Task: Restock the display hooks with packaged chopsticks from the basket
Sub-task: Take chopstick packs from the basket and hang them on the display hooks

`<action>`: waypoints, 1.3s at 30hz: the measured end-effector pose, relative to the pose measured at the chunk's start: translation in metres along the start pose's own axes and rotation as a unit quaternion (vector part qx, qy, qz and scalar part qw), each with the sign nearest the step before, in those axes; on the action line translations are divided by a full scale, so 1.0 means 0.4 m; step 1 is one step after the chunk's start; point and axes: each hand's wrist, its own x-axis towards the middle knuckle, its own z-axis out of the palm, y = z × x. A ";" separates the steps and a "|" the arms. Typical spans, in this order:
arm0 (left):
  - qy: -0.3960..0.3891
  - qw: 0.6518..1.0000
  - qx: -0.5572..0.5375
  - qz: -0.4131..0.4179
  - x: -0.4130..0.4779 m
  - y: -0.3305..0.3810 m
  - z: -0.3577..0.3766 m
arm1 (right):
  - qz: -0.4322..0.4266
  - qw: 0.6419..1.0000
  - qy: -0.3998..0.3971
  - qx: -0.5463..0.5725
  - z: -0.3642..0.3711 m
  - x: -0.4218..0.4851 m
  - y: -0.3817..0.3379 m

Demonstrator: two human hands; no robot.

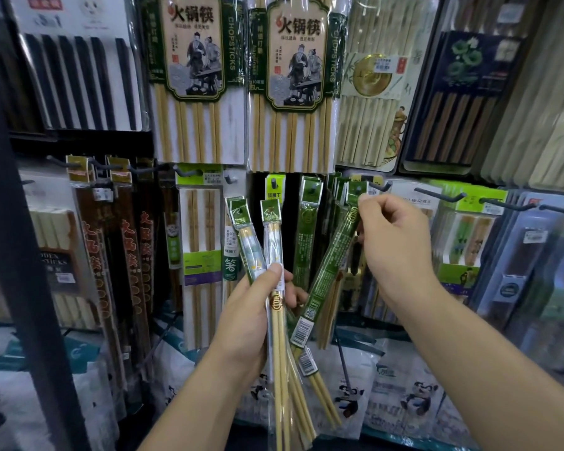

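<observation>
Dim, cool indoor light. Glare streaks on the clear hot-pot wrappers (235,125) at upper centre. Dark post (10,222) blacks out the left side. Edges bend, wide-angle; corners soft. Left hand (251,307), right hand (394,236) and held chopstick packs (323,275) at centre sharp.

Single head-worn wide-angle view, facing forward and slightly down, very near the display hooks (437,194). Hooks row across mid-frame; hot-pot chopstick packs (189,60) above the hooks, panda-print bags (414,398) below the hooks.
</observation>
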 end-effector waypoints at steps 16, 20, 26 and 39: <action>-0.046 0.998 0.011 0.030 -0.013 0.030 -0.037 | 0.021 0.997 -0.017 -0.070 -0.008 0.009 0.035; -0.065 0.996 0.051 -0.014 -0.013 0.036 -0.062 | 0.028 0.996 -0.018 -0.081 -0.008 0.010 0.037; -0.104 0.990 0.094 -0.015 -0.017 0.023 -0.061 | 0.018 0.994 -0.011 -0.111 -0.008 0.001 0.040; -0.112 0.979 0.169 0.005 -0.038 0.005 -0.005 | -0.017 0.994 -0.111 -0.006 0.024 -0.105 -0.015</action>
